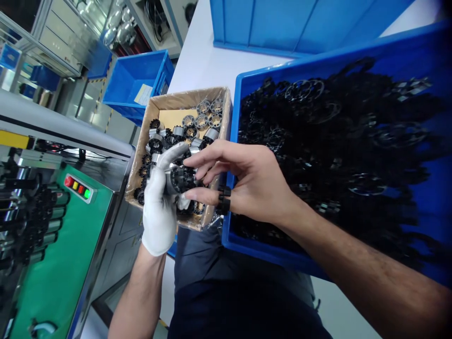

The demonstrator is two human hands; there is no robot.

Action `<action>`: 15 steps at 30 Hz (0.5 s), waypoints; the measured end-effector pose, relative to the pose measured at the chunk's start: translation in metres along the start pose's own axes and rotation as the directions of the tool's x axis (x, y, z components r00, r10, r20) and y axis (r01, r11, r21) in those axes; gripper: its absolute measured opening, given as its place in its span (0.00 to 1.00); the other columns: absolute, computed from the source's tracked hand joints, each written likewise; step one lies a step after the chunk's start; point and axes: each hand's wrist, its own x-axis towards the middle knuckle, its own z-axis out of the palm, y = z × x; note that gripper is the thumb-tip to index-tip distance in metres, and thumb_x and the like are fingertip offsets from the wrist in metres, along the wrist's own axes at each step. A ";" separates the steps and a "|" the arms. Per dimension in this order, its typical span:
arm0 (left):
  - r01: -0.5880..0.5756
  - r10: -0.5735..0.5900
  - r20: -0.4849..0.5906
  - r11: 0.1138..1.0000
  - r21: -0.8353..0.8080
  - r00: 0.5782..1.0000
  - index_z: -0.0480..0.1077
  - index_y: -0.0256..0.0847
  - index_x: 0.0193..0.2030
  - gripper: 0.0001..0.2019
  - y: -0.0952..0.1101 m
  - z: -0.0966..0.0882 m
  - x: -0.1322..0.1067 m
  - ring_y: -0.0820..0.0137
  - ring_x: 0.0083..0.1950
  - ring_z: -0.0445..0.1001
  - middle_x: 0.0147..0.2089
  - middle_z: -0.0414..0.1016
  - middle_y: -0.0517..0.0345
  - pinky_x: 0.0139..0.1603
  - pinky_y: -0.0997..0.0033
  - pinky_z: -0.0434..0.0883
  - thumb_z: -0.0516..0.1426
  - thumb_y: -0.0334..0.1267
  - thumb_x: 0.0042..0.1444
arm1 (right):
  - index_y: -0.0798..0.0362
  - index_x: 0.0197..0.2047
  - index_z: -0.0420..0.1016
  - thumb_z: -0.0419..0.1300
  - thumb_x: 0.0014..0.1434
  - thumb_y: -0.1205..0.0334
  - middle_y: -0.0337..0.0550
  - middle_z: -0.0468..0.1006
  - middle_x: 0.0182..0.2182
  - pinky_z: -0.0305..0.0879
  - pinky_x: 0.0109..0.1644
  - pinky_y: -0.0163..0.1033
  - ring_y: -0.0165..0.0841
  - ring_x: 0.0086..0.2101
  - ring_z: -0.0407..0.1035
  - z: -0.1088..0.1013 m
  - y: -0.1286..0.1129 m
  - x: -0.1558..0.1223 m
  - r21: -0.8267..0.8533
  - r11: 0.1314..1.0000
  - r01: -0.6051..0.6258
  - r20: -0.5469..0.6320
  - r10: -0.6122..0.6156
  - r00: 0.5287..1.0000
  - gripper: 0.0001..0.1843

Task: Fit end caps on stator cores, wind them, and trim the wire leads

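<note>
My left hand [157,214], in a white glove, is closed around a grey metal motor stator core [171,182] above the cardboard box. A black toothed plastic ring [185,180] sits at the core's end that faces right. My bare right hand [259,181] has thumb and fingertips around this ring. Another black toothed ring [223,201] encircles my right thumb near its base. Below the hands, the plastic-lined cardboard box [141,141] holds several metal cores with black toothed ends, some standing, some on their sides.
At right, a large blue bin [236,117] contains a heap of black plastic rings. Another blue bin [264,26] stands behind it on the white table [197,56]. Beyond the box is a blue crate [123,77]. At left stands a green-topped machine [70,226] with lit buttons.
</note>
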 end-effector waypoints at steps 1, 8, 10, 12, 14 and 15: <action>-0.046 0.046 0.019 0.999 0.012 0.999 0.86 0.48 0.63 0.24 0.000 -0.002 0.000 0.49 0.82 0.73 0.71 0.83 0.54 0.88 0.48 0.67 0.58 0.60 0.78 | 0.50 0.52 0.91 0.85 0.58 0.65 0.40 0.89 0.43 0.84 0.43 0.36 0.31 0.38 0.83 -0.001 0.000 0.000 -0.019 1.000 0.010 0.006 -0.010 1.000 0.20; -0.092 0.092 0.066 0.996 -0.004 0.994 0.87 0.48 0.62 0.17 0.000 -0.008 0.000 0.51 0.83 0.72 0.70 0.84 0.56 0.91 0.48 0.61 0.61 0.47 0.74 | 0.49 0.55 0.93 0.85 0.60 0.62 0.40 0.89 0.39 0.83 0.44 0.37 0.31 0.36 0.82 -0.004 0.002 0.002 -0.090 0.991 0.104 0.049 -0.100 0.994 0.20; -0.061 0.062 0.044 0.998 -0.012 0.997 0.86 0.48 0.61 0.17 0.002 -0.008 -0.001 0.52 0.83 0.71 0.70 0.84 0.58 0.90 0.51 0.62 0.61 0.46 0.73 | 0.47 0.55 0.94 0.86 0.60 0.60 0.43 0.90 0.42 0.84 0.45 0.38 0.32 0.38 0.82 -0.004 0.004 0.002 -0.066 0.989 0.130 0.057 -0.126 0.990 0.21; -0.049 0.050 0.046 0.999 -0.024 0.998 0.86 0.50 0.62 0.17 0.003 -0.008 -0.003 0.54 0.83 0.71 0.70 0.84 0.60 0.89 0.54 0.65 0.61 0.47 0.74 | 0.45 0.55 0.95 0.86 0.59 0.56 0.45 0.91 0.46 0.84 0.47 0.40 0.34 0.41 0.83 -0.004 0.007 0.002 -0.042 0.992 0.123 0.054 -0.121 0.991 0.21; -0.047 0.049 0.088 0.999 -0.017 0.995 0.86 0.51 0.63 0.17 0.004 -0.009 -0.005 0.55 0.83 0.71 0.72 0.83 0.60 0.89 0.56 0.65 0.62 0.50 0.75 | 0.44 0.54 0.95 0.87 0.58 0.53 0.44 0.90 0.45 0.84 0.47 0.42 0.35 0.40 0.82 -0.005 0.008 0.002 -0.039 0.995 0.089 0.048 -0.088 0.995 0.21; -0.030 0.029 0.105 1.000 0.001 0.994 0.85 0.51 0.64 0.19 0.004 -0.010 -0.007 0.54 0.83 0.71 0.72 0.82 0.59 0.89 0.55 0.65 0.62 0.54 0.76 | 0.44 0.54 0.95 0.87 0.58 0.52 0.43 0.89 0.42 0.83 0.45 0.42 0.35 0.39 0.81 -0.005 0.008 0.002 -0.046 0.996 0.074 0.050 -0.072 0.996 0.22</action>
